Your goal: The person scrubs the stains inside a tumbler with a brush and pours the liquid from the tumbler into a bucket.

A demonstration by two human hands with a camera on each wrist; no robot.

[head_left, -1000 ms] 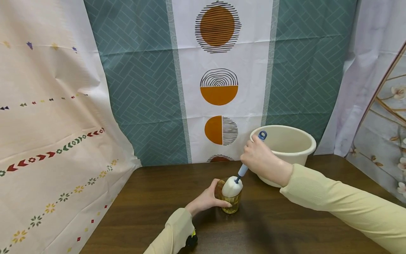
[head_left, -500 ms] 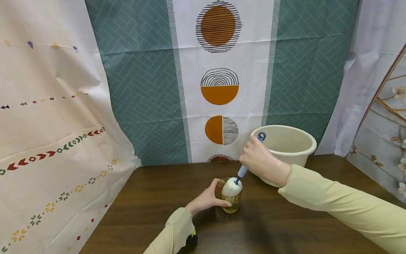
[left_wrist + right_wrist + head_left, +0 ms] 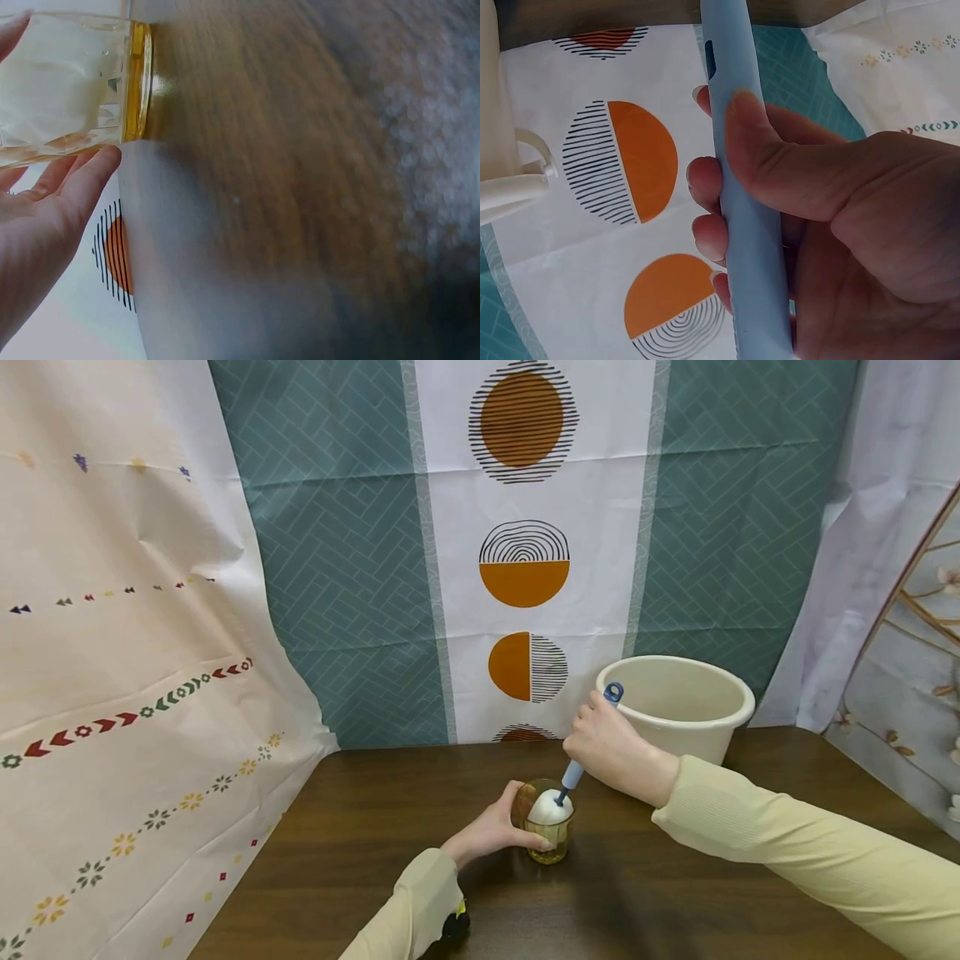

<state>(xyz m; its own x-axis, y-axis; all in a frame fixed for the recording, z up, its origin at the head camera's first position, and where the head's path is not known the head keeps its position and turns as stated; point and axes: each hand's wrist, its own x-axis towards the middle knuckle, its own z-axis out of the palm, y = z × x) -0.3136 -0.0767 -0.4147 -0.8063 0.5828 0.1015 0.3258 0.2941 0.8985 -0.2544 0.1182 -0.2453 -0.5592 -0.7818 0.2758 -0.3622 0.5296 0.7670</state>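
An amber drinking glass [image 3: 551, 847] stands upright on the brown table. My left hand [image 3: 491, 832] grips it from the left, thumb in front and fingers behind. In the left wrist view the faceted glass [image 3: 67, 82] shows a pale sponge inside, reaching near its base. My right hand [image 3: 611, 747] holds a sponge brush by its light blue handle [image 3: 750, 225], fingers wrapped round it and thumb along it. The handle slants up to the right, with a dark blue hanging loop on top. The brush's white sponge head [image 3: 551, 808] sits inside the glass, its top near the rim.
A cream plastic basin [image 3: 697, 724] stands behind my right hand at the back of the wooden table [image 3: 375, 827]. Patterned cloths hang at the back and both sides. A small black object [image 3: 455, 922] shows beside my left sleeve.
My right hand has moved slightly down and left with the brush, and the sponge head has sunk deeper into the glass. My left hand keeps its grip. The head view has shifted slightly.
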